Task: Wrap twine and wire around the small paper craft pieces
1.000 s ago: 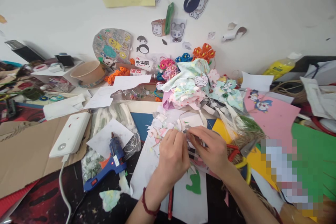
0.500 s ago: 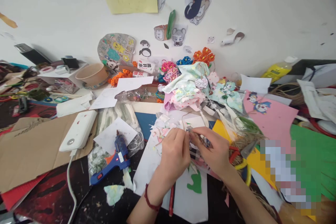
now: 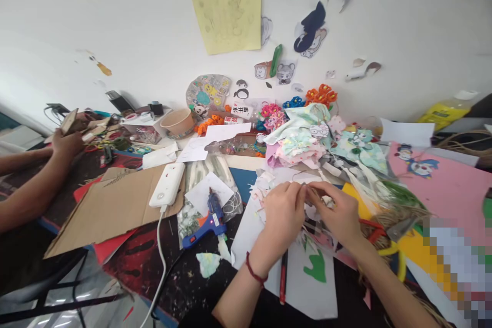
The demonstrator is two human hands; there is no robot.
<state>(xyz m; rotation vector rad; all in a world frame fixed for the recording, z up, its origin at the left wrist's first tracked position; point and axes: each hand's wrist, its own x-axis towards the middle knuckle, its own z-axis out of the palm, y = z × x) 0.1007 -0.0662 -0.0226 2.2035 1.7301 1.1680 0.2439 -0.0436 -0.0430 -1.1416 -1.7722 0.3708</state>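
My left hand (image 3: pixel 283 210) and my right hand (image 3: pixel 337 210) meet above the white paper (image 3: pixel 269 261), fingertips pinched close together. Between them is a small greyish piece, largely hidden by the fingers; I cannot make out its kind. Under and around the hands lie paper scraps and bits of patterned cloth. On the white paper, nearer to me, rest a green cut-out piece (image 3: pixel 315 266) and a red and black pen (image 3: pixel 283 278). To the left of my hands, a blue glue gun (image 3: pixel 209 225) lies on the table with its nozzle pointing away.
Brown cardboard (image 3: pixel 119 210) carries a white power bank (image 3: pixel 167 184) with a cable hanging over the table edge. Patterned cloth (image 3: pixel 302 138) and crochet flowers (image 3: pixel 321 95) pile up by the wall. At far left, another person's hands (image 3: pixel 67 143) hold a flat brown object.
The view has swung left, so everything sits further right and another person's arms show at left. My hands stay pinched together over the paper.
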